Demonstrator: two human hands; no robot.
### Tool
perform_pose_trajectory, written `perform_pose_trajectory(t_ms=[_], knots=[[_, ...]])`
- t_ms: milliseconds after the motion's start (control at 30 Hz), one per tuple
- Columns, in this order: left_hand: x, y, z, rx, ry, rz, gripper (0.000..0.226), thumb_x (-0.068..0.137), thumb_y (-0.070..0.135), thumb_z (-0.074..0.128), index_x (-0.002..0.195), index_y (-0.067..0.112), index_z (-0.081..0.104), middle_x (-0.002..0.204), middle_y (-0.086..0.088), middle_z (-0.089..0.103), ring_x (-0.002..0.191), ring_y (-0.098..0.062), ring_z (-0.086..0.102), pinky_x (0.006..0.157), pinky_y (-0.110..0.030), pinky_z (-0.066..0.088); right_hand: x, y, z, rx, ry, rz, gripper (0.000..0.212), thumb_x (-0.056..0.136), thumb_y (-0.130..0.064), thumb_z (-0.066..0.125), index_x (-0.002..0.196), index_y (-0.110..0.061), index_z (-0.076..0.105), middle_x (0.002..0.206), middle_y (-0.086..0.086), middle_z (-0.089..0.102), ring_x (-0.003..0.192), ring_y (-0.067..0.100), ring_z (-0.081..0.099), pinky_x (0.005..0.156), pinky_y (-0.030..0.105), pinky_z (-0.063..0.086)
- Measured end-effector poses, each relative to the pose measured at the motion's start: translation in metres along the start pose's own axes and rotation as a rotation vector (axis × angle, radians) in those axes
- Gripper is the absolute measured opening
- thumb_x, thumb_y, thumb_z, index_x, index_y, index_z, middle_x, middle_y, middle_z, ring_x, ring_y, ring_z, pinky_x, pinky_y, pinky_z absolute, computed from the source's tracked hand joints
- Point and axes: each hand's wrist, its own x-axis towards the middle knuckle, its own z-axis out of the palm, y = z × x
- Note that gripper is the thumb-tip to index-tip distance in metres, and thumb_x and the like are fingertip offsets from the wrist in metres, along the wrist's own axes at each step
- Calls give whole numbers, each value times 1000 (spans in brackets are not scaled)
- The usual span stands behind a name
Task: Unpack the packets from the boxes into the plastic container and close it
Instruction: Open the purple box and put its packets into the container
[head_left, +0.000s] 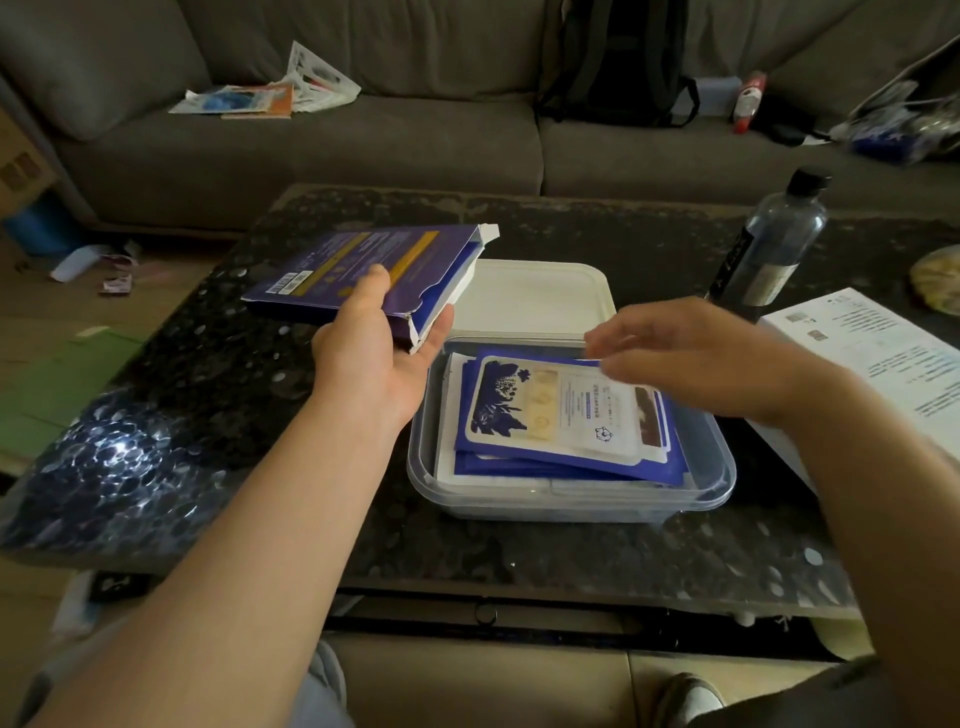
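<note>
L hand grips box; R hand over packets.

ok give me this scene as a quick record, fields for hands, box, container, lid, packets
left hand: holds the purple box near its open end
right hand: open, over the packets, blurred; contact unclear
purple box: flap open, held above the table
plastic container: open, on the table
packets: stacked inside the plastic container
lid: off, lying just behind the plastic container

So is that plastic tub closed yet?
No, open: the plastic container has no lid on, the white lid lies behind it, packets showing inside.
</note>
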Motion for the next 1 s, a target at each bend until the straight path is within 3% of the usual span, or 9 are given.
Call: perform_pose_trajectory(t_ms=[100,233,333,500,600,833,1000], knots=[[0,-2,0,3,-7,-9,50,98,24,73,140,26,46,130,-12,59,117,-31,64,75,-42,66,14,-5,33,-282,32,-63,53,87,-59,61,134,-36,53,137,-15,54,123,11,54,84,24,48],[3,-3,-1,16,-13,-9,51,97,25,74,140,25,46,133,-12,58,122,-36,62,69,-40,64,27,-4,63,-557,-56,-117,86,81,-76,54,152,-36,27,152,-8,42,137,18,42,105,39,44],[4,-4,-2,18,-15,-11,52,97,26,74,141,25,45,134,-13,57,121,-36,62,70,-41,65,30,-2,65,-607,-99,-99,90,80,-79,52,154,-38,21,157,-5,34,142,23,36,112,45,37],[3,-4,-4,49,-35,-23,53,97,27,74,141,26,44,135,-12,54,124,-37,58,75,-43,66,32,3,60,-550,-146,-165,93,75,-81,56,152,-40,25,152,-11,38,140,19,37,115,45,36],[3,-5,-3,52,-35,-31,52,97,28,74,141,25,45,136,-12,54,125,-37,57,77,-45,66,33,7,61,-570,-149,-161,94,75,-82,54,153,-42,22,161,-10,27,147,21,27,118,47,29],[0,-6,-1,51,-44,-38,48,97,29,74,137,27,48,132,-11,56,123,-35,59,76,-45,66,32,9,70,-745,-142,-198,98,70,-94,27,151,-53,-9,166,-8,9,150,26,15,118,53,21],[-3,-6,0,41,-32,-33,47,97,28,74,136,27,48,131,-10,57,122,-33,60,78,-45,66,31,11,74,-793,-125,-209,94,71,-93,24,148,-56,-15,166,-7,7,151,27,14,119,52,18]])
